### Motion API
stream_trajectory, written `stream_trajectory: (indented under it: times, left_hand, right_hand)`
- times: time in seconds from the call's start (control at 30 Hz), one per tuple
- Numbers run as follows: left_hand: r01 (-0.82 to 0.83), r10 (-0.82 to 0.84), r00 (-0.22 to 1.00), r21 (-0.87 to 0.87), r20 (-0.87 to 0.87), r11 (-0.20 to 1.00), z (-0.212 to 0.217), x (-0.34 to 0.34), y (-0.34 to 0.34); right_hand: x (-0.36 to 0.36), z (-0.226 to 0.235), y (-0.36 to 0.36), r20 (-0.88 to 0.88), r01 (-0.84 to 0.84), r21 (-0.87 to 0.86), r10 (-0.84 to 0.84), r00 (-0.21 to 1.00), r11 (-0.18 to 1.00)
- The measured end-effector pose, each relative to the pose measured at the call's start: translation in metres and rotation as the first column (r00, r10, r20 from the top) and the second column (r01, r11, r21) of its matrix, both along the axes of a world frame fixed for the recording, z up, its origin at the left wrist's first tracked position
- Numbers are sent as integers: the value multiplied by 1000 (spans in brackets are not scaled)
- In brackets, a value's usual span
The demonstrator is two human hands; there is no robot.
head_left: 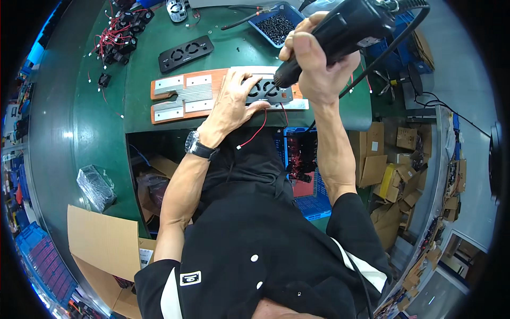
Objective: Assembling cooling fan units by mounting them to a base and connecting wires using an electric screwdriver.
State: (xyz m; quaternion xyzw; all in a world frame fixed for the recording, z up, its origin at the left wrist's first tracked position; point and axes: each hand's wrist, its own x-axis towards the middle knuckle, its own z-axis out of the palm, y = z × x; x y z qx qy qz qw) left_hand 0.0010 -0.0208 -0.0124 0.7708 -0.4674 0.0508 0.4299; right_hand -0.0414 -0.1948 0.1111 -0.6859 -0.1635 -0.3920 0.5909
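My right hand [325,72] is wrapped round a black corded electric screwdriver [353,29], held slanting with its tip down at a dark panel [287,94]. That panel has round fan openings and lies on the right part of a wooden fixture board [217,80] with pale metal plates. My left hand [232,103] grips the panel's left end, thumb along the near edge and fingers on the far side. Red and black wires [263,127] with a white plug trail from the panel over the table's near edge. Any screw under the tip is too small to make out.
A second dark panel [186,53] lies behind the fixture. A blue bin [256,22] of black screws stands at the back. Small fans with red wires [119,40] are heaped at the far left. Cardboard boxes [374,146] and a blue crate [313,206] sit below the table.
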Motion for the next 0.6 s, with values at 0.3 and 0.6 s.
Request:
stream_trajectory:
  times: [0.3, 0.6]
  left_hand:
    - [18, -17, 1000, 6, -20, 1000, 2, 1, 0]
    - [19, -20, 999, -25, -41, 1000, 5, 1, 4]
  right_hand:
    - [3, -3, 4, -31, -59, -52, 58, 998, 997]
    - [5, 1, 9, -104, -39, -46, 34, 994, 998]
